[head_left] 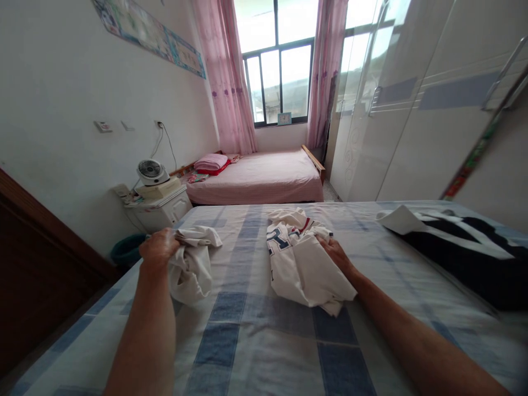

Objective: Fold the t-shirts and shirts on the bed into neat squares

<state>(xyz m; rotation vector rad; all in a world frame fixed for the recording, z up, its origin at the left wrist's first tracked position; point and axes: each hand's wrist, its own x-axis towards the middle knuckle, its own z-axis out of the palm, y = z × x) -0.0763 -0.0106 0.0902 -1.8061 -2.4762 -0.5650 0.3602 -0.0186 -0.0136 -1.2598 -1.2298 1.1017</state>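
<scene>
**Two light garments, one in each hand, over a checked sheet**

The lettered white jersey (291, 272) lies bunched on the blue-and-white checked bedsheet (218, 330). At its right side, the right hand (339, 256) has the fabric pinched, with some fingers lost behind the folds; this side grip probably steadies the loose cloth. Well to the jersey's left, the left hand (159, 246) is closed in a fist around one end of an off-white cloth (192, 269), whose rest hangs in creases, perhaps because it is held by that end alone. To the jersey's right, well apart, lies a black-and-white garment (470, 242), seemingly set aside from both hands.

Bare sheet shows between the jersey and each neighbour, giving room sideways, and more stretches nearer the wearer. The bed's far edge is just beyond the jersey, so there is little room that way.
</scene>
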